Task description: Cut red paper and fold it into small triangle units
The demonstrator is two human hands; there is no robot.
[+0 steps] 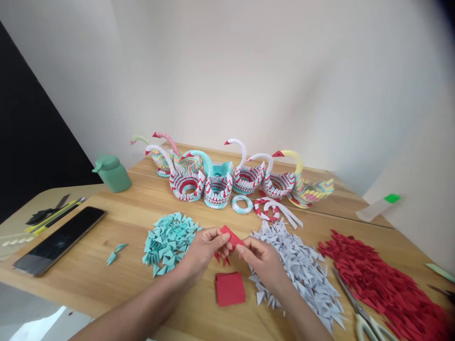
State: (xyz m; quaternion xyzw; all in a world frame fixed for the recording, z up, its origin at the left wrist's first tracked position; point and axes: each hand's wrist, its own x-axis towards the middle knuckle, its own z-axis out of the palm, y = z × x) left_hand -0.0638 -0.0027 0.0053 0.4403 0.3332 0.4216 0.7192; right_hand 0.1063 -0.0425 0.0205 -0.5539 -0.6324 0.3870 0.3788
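Observation:
Between my two hands, above the middle of the table, is a small folded piece of red paper [232, 236]. My left hand [209, 246] pinches its left side, and my right hand [259, 255] pinches its right end. Just below lies a stack of red paper squares [230, 289]. A few small folded red pieces [223, 259] show under the fingers. Left of my left hand is a pile of teal folded triangles [170, 241]. A pile of pale grey-white triangles [298, 265] spreads beside and under my right forearm.
Several folded-paper swans [218, 192] stand at the back, with paper rings [242, 204] before them. A red triangle pile [384, 284] and scissors [359, 308] lie right. A phone [60, 239], green container [113, 174] and two loose teal pieces [112, 257] are left.

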